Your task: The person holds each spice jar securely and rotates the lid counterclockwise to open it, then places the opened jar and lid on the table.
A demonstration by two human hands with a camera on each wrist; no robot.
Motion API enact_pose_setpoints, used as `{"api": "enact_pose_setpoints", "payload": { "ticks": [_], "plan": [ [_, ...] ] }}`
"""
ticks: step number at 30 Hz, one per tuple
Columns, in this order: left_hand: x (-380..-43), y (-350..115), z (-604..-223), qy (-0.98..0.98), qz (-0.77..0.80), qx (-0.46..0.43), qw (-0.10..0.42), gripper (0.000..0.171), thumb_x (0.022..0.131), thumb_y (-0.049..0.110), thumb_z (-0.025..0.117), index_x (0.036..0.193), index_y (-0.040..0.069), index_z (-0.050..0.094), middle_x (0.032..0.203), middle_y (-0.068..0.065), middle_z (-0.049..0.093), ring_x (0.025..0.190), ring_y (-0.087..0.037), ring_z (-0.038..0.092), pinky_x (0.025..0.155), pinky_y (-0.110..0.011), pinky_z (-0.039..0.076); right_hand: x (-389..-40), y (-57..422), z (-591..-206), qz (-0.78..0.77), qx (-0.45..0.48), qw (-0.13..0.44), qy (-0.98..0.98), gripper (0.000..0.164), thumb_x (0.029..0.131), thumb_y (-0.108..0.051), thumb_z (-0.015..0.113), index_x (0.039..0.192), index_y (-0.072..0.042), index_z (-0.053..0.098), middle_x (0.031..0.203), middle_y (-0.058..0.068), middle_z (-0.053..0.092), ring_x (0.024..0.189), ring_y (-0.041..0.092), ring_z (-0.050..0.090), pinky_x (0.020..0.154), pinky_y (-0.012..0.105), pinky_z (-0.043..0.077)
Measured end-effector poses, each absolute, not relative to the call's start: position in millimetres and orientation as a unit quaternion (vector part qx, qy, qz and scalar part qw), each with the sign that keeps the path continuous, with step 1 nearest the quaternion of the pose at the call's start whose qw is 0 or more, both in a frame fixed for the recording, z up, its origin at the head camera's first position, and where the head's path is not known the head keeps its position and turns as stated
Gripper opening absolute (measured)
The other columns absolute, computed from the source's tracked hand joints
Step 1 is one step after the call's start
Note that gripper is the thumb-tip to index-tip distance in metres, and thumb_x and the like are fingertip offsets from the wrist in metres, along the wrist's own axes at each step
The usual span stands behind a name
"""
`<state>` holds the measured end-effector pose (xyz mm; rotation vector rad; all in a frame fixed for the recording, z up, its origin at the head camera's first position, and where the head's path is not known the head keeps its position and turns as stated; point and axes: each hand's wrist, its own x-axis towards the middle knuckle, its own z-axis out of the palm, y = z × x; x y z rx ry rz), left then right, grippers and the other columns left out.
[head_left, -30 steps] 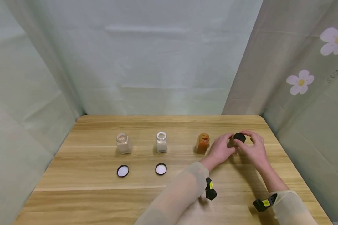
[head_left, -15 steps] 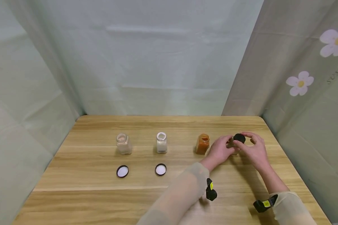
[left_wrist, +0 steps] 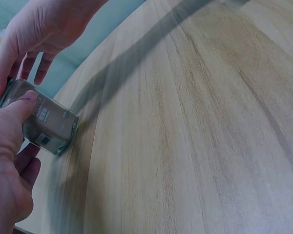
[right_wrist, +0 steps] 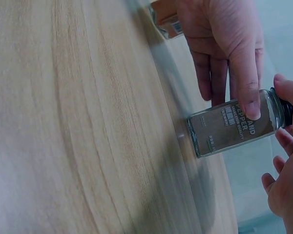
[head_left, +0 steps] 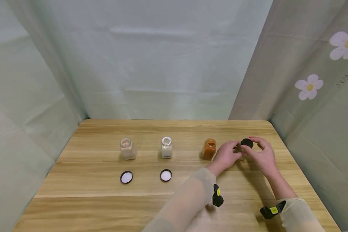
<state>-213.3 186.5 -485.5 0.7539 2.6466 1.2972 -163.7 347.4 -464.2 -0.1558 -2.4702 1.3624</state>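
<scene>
At the right of the table, my left hand (head_left: pixel 226 154) grips the body of a square glass spice jar (right_wrist: pixel 215 127). The jar holds brown powder, and "PEPPER" is printed on its side. It stands upright on the wood. My right hand (head_left: pixel 262 156) pinches the jar's black lid (head_left: pixel 246 143) between thumb and fingers, and the lid sits on the jar's neck. In the left wrist view, the left thumb lies across the jar's face (left_wrist: pixel 49 122). In the head view, my hands hide much of the jar.
Just left of my left hand stands a lidless jar of orange powder (head_left: pixel 209 149). Farther left are a lidless jar of white contents (head_left: pixel 166 149) and one of pale powder (head_left: pixel 128 150). Two black-rimmed lids (head_left: pixel 165 175) lie white side up in front of them. Curtains surround the table.
</scene>
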Motion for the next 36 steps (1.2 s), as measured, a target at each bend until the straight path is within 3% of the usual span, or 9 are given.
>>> {"api": "enact_pose_setpoints", "payload": {
  "ticks": [19,36],
  "plan": [
    [-213.1,185.9,-486.4,0.864,0.425,0.267,0.047,0.046,0.096,0.042,0.073,0.137,0.024,0.064,0.127,0.008,0.064,0.117,-0.005,0.059,0.096,-0.024,0.048,-163.7,348.2,-463.2,0.458,-0.028,0.168,-0.873,0.054,0.090,-0.030,0.082,0.131,0.002,0.065,0.143,0.017,0.052,0.137,0.037,0.036,0.108,0.068,0.024],
    [-213.0,184.8,-484.8,0.863,0.428,0.263,0.056,0.046,0.096,0.042,0.073,0.138,0.025,0.064,0.127,0.008,0.064,0.117,-0.005,0.059,0.097,-0.024,0.047,-162.1,348.5,-462.5,0.447,-0.008,0.164,-0.879,0.049,0.093,-0.030,0.079,0.131,-0.001,0.066,0.141,0.015,0.051,0.135,0.038,0.038,0.106,0.067,0.029]
  ]
}}
